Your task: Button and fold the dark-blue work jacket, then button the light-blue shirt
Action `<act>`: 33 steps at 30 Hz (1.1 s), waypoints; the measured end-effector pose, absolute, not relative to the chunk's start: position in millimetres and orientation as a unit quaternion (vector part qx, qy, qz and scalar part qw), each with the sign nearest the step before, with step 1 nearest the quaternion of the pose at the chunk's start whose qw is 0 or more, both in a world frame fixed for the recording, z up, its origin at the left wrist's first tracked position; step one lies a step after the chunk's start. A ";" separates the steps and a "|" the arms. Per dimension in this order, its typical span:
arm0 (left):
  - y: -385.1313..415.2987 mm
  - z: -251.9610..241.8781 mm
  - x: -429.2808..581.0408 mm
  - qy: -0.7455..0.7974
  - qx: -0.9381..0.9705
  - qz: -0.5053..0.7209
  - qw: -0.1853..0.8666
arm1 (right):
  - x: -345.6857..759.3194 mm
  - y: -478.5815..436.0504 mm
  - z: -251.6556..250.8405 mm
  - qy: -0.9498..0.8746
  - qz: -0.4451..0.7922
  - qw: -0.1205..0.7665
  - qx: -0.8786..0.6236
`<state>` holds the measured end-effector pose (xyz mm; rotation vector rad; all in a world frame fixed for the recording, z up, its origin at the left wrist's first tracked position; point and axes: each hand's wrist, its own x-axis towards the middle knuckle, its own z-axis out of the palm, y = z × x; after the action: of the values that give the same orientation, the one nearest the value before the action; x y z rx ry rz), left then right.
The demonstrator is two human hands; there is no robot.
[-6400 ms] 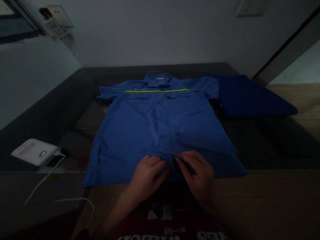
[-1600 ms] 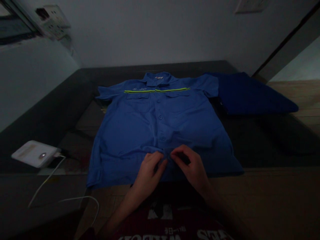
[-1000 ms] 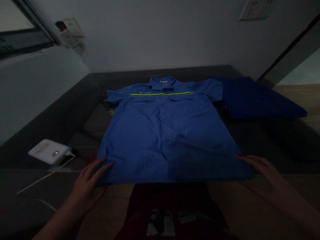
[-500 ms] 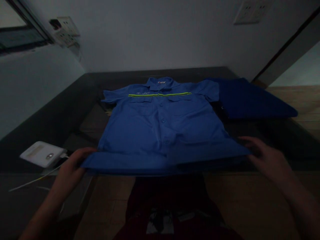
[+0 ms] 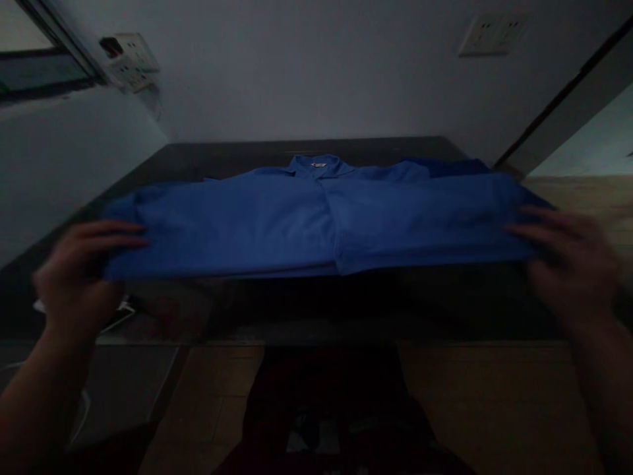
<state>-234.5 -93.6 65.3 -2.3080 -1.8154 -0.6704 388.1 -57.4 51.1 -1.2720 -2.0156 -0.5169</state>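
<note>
The blue shirt (image 5: 247, 224) is stretched wide between my hands, its lower part lifted above the dark table (image 5: 376, 310). Its collar lies at the back of the table, and the raised cloth hides the chest stripe and pockets. My left hand (image 5: 89, 264) grips the cloth at its left end. At the right end my right hand (image 5: 568, 257), blurred by motion, is closed on the cloth. Behind the shirt's right side, a darker blue folded cloth (image 5: 459, 167) shows in part.
A white device, mostly hidden behind my left hand, lies at the table's left with a cable (image 5: 123, 310). Wall sockets (image 5: 136, 53) are at the upper left and more sockets (image 5: 494, 33) at the upper right. My legs are below the table's front edge.
Both hands have risen, moved farther apart and forward, lifting the shirt's hem off the table's front. The yellow stripe, buttons and much of the darker blue cloth are now covered.
</note>
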 end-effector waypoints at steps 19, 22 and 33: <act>-178.8 -24.2 -242.7 -0.543 -0.800 -0.166 -0.194 | 418.2 -141.5 -45.7 -0.814 0.085 0.240 -0.522; -184.8 -28.2 -252.9 -0.544 -0.807 -0.163 -0.164 | 414.0 -152.2 -50.8 -0.806 0.050 0.282 -0.517; -190.5 -58.9 -220.2 -0.487 -0.848 -0.151 0.146 | 414.1 -155.3 -63.1 -0.886 -0.130 0.204 -0.396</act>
<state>-220.2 -190.5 -58.9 -2.4421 -1.4023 -0.4339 414.1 -155.3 -63.1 -1.1036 -2.4719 -0.3615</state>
